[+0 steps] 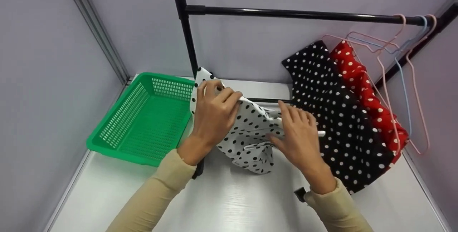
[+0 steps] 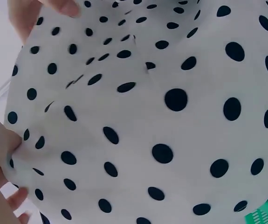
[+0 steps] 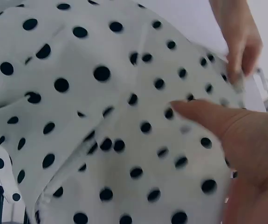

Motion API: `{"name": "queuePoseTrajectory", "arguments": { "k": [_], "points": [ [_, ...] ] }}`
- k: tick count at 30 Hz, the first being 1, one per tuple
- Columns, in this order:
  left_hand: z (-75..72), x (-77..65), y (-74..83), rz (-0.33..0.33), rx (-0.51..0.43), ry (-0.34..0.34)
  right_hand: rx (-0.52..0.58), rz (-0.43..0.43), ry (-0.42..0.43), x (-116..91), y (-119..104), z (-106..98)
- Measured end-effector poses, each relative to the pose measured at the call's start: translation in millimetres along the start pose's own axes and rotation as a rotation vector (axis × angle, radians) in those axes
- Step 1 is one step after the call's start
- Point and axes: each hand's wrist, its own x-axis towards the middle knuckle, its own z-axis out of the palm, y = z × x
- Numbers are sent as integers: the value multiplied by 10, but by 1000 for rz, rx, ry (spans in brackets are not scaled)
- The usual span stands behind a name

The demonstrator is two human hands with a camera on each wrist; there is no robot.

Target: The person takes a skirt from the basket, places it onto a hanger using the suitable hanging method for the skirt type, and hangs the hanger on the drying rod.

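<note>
A white cloth with black polka dots [image 1: 247, 132] hangs in folds between my two hands, its lower part close over the white table. Near its upper left corner, my left hand [image 1: 216, 112] grips the edge; the left wrist view shows the thumb in front and fingertips behind. My right hand [image 1: 298, 132] is at the right end of the cloth, fingers straight and spread from the thumb. The right wrist view has that straight thumb [image 3: 203, 114] across the dotted face, the other fingers mostly hidden. Just right of this hand, a narrow white end [image 1: 321, 133] sticks out.
A green plastic basket [image 1: 134, 158] stands at the left. Behind the cloth rises a black rack with a horizontal rail [image 1: 286, 12]. Pink and blue hangers [image 1: 403, 89] hang at its right end, beside a black dotted cloth [image 1: 332, 117] and a red dotted cloth [image 1: 372, 99].
</note>
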Motion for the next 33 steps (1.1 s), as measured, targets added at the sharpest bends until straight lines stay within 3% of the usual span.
{"name": "queuePoseTrajectory", "arguments": {
  "k": [4,7,9,11,14,19,21,25,27,29,32,33],
  "points": [
    [18,-12,-18,111,36,2,-5,27,35,33,70,72],
    [11,-37,-126,175,6,-69,78,71,130,55,163,76],
    [0,-62,-220,173,-43,-141,144,92,167,64,203,59],
    [-7,-103,-314,117,-117,-231,211,115,195,76,229,34],
    [-7,-217,-406,-90,-315,-403,323,146,237,105,247,-14],
    [125,-489,-368,-452,-792,-625,451,183,302,147,247,-77],
    [204,-595,-272,-530,-971,-700,465,191,313,156,227,-88],
    [343,-797,4,-667,-1234,-830,467,216,339,167,171,-85],
    [415,-893,159,-759,-1340,-854,469,237,364,174,147,-82],
    [476,-987,337,-907,-1460,-837,469,263,397,180,134,-81],
    [536,-1118,642,-1195,-1631,-704,465,301,445,190,128,-81],
    [545,-1154,744,-1264,-1665,-646,461,312,457,191,127,-82]
  ]
}}
